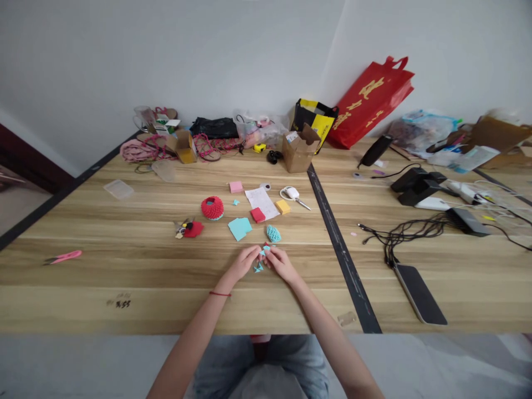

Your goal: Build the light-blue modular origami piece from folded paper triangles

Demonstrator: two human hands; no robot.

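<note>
My left hand [245, 262] and my right hand [282, 264] meet near the table's front, their fingers closed on small folded blue paper pieces [266, 249]; a bit of red shows between them. Just below the fingertips lie more folded blue pieces [258, 268]. Beyond my hands stands a blue woven-looking paper piece [273, 234]. To its left are flat blue sheets [240, 228], and farther back sits a round red folded-paper form [212, 208] with a blue base. A red paper stack [257, 215] rests on a white printed sheet [256, 198], beside a yellow stack [282, 207].
White-handled scissors [292, 193] and a pink stack [235, 187] lie farther back. Pink snips [64, 257] are at the left. A black strip [336, 238] crosses the wooden table [166, 288]. Cables [394, 238] and a dark-topped device [420, 293] lie right; bags and boxes line the wall.
</note>
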